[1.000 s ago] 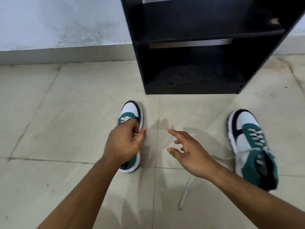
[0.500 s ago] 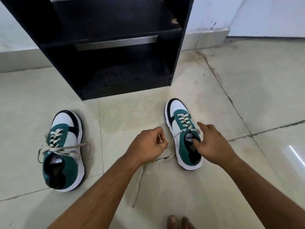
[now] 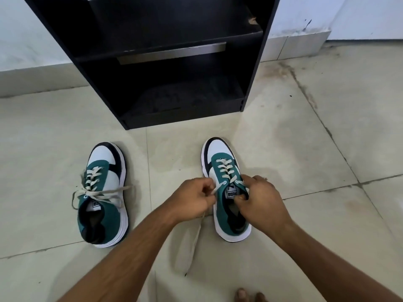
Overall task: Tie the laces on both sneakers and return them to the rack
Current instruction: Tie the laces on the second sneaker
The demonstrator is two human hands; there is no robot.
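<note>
— What do we see, far to near?
— A black wooden shoe rack (image 3: 152, 51) on pale floor tiles (image 3: 327, 149); before it two green-and-white sneakers, the left one (image 3: 102, 192) tied.
— Our hands?
— Both at the right sneaker (image 3: 226, 171): left hand (image 3: 192, 198) pinches its cream lace (image 3: 197, 234), right hand (image 3: 259, 200) closed at the tongue.

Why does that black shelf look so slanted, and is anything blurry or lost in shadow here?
Head view: the wide-angle lens bends and leans the black rack, so its sides splay; its lower shelf is too dark for detail; both sneakers, the left sneaker and the right sneaker, look sharp under soft, even light; the left hand and right hand cast only faint shadows on the floor tiles.
</note>
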